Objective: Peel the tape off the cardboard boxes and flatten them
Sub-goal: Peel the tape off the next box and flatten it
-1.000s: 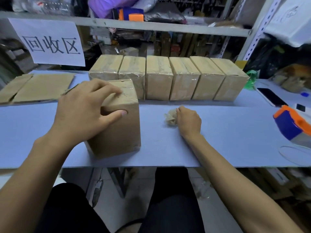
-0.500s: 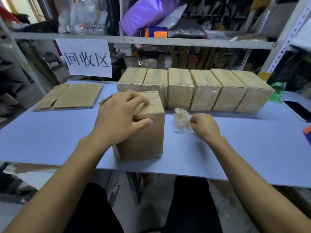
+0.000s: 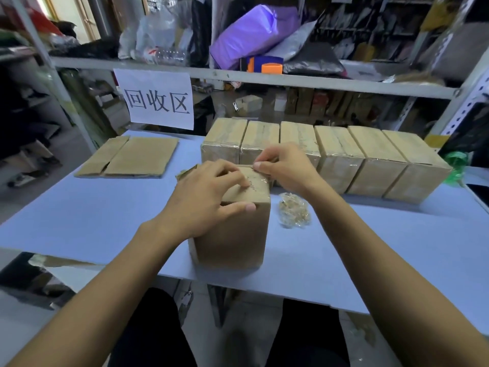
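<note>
near box (image 3: 232,234) is sitting upright on the pale blue table (image 3: 105,223), close to its front edge; plain brown cardboard, matte, squared block shape, glossy clear tape (image 3: 255,181) lying over its top with a faint dotted print showing through. left hand (image 3: 209,200) is resting on top of the near box, fingers spread and bent over the top, thumb pressing on the front face just under the top edge, gripping the box. right hand (image 3: 284,166) is reaching over the far top edge of the near box, thumb and fingers narrowed together, pinching the tape end there. just right of the near box, a crumpled tape ball (image 3: 293,211) is lying on the table, clear, crinkly, shiny. right behind the near box, a row of six boxes (image 3: 370,160) is standing side by side, same brown cardboard, wrapped in shiny tape; the right hand is covering part of the row's middle. far left of the near box, flattened cardboard (image 3: 132,160) is lying flat, dull, with a fold seam. behind that, a white paper sign (image 3: 156,99) with black characters is hanging from the grey metal shelf (image 3: 317,82). on the shelf above the near box, a purple plastic bag (image 3: 251,35) and an orange and blue tape dispenser (image 3: 263,65) are sitting. at the right end of the row something green (image 3: 456,161) and crumpled is showing, can't tell what.
</note>
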### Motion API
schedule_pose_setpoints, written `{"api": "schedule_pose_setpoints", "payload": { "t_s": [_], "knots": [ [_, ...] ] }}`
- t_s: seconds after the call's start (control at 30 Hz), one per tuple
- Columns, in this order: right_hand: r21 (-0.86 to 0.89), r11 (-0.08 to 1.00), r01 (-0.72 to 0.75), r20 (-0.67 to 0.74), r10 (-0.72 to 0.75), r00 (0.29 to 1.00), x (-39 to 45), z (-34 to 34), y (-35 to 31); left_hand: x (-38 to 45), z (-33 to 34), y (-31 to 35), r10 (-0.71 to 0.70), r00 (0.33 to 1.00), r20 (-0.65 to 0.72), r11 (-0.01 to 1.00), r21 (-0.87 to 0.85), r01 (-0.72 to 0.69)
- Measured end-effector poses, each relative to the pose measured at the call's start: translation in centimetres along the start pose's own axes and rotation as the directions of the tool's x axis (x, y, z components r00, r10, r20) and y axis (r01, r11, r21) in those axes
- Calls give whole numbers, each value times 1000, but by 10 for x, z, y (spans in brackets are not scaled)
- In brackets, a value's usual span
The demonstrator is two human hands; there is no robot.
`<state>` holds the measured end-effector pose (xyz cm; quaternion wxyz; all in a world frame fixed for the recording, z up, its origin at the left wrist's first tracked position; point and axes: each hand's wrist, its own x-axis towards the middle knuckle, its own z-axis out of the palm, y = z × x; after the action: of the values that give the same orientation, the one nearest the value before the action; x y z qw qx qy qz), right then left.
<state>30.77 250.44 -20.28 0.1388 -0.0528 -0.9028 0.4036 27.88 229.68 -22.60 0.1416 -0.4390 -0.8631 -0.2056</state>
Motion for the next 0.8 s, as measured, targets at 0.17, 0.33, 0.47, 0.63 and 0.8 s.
{"api": "schedule_pose_setpoints", "payload": {
  "t_s": [0.17, 0.33, 0.47, 0.63, 0.8],
  "knots": [
    [44, 994, 105, -142, -97, 985, -2, 5, 15, 8, -8, -8, 62, 991, 116, 998, -7, -62],
    [348, 934, 81, -249, 9, 968, -12, 9, 21, 20, -28, -23, 72, 954, 289, 996, -64, -56],
    [433, 898, 78, -255, 39, 966, -29, 18, 21, 34, -19, 1, -53, 966, 253, 996, -53, 68],
    [94, 983, 160, -93, -151, 984, -43, -1, 23, 34, 4, 11, -78, 984, 158, 989, -112, 96],
    [-280, 930, 239, 20, -243, 970, -40, -16, 15, 34, 17, 18, -101, 994, 36, 987, -124, 105]
  ]
}}
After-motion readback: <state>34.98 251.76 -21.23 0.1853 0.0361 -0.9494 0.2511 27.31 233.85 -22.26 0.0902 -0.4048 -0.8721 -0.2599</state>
